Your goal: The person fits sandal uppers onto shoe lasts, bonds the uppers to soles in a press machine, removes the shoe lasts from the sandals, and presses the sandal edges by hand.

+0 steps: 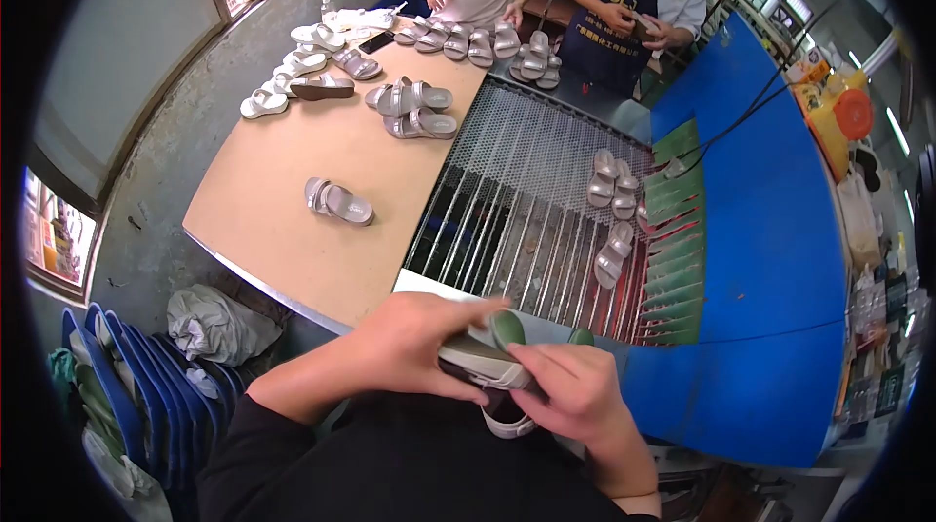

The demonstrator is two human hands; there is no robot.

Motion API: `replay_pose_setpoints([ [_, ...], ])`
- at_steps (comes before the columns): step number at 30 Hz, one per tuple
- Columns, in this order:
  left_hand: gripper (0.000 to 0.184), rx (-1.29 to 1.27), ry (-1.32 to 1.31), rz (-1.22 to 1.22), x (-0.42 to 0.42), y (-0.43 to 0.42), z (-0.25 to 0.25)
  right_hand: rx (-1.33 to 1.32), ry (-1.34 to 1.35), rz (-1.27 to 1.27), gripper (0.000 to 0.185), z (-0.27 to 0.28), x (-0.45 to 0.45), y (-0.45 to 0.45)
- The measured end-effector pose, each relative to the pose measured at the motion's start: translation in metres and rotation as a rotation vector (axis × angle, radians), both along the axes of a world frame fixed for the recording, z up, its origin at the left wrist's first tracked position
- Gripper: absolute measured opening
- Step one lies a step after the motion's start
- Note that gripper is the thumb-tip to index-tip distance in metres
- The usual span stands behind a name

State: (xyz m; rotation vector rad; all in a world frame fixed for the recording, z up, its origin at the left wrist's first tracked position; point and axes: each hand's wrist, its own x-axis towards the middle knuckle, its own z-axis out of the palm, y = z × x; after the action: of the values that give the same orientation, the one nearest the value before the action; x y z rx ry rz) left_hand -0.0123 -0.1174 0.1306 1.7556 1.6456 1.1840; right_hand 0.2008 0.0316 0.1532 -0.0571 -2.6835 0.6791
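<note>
Close to my body, both hands are around a sandal [483, 363] with a pale sole edge and a dark side. My left hand [405, 347] grips it from the left, with its index finger stretched over the top. From the right, my right hand [575, 390] pinches the same sandal near its end. A rounded green piece [507, 329], perhaps a shoe last, sticks up between the hands; a second green tip [582, 337] shows behind my right hand. Below hangs a light strap or second shoe part [509, 422], partly hidden by my fingers.
On the tan table [263, 161] lie a single sandal [338, 201], stacked grey sandals [414, 108] and white sandals [265, 103]. A roller conveyor [546, 259] carries sandals [612, 254] beside green curtain strips [678, 239] and a blue panel [760, 278]. Two people stand at the far end.
</note>
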Motion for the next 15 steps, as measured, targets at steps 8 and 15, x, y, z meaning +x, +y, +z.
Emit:
replay_pose_setpoints([
  [8, 0.109, -0.215, -0.476, -0.016, -0.005, 0.003, -0.061, -0.643, 0.466, -0.495, 0.074, -0.115, 0.052, -0.010],
  [15, 0.048, 0.119, -0.066, 0.217, 0.004, -0.031, -0.066, -1.226, 0.428, -0.172, 0.099, -0.075, 0.054, -0.006],
])
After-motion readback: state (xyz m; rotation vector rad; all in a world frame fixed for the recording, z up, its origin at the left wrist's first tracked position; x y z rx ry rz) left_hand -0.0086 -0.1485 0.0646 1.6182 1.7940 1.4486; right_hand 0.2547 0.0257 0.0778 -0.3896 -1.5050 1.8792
